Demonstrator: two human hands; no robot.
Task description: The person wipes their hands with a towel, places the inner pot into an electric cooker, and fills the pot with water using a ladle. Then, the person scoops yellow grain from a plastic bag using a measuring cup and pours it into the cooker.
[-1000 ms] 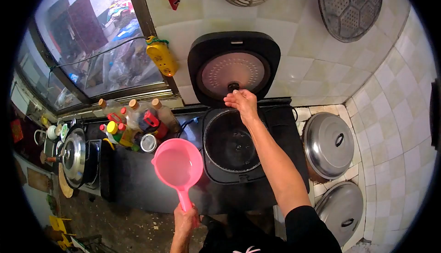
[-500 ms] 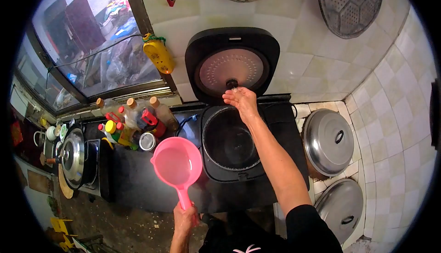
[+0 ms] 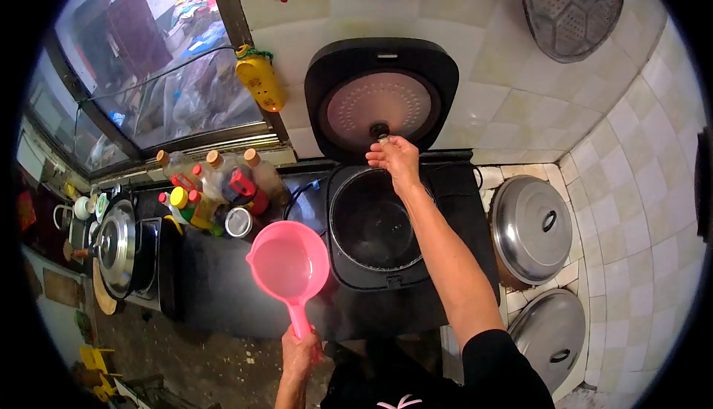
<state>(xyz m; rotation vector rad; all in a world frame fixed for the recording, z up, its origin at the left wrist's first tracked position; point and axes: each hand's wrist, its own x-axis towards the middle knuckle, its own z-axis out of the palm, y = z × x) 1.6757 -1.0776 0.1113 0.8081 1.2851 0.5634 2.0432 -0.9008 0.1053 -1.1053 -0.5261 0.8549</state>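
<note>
My left hand [image 3: 300, 351] is wrapped round the handle of a pink plastic water dipper [image 3: 288, 262], held level over the black counter's front part. Some water seems to lie in its bowl. Beside it stands a rice cooker with its lid [image 3: 381, 104] raised and its dark inner pot [image 3: 371, 223] exposed. Over the pot's back rim, my right hand [image 3: 394, 162] has its fingers drawn together near the dark knob [image 3: 379, 130] on the lid's inner plate. Whether the fingertips touch the knob, or what small pale thing is in them, I cannot make out.
Several bottles [image 3: 215, 186] and a small open jar [image 3: 238, 222] stand left of the cooker. A lidded pan [image 3: 117, 249] sits on the stove at far left. Two metal lids [image 3: 532, 219] cover vessels at right. A yellow power strip [image 3: 260, 82] hangs by the window.
The view has shifted slightly. My right hand stays near the lid's knob, its fingers a little more gathered. The dipper in my left hand keeps nearly the same place.
</note>
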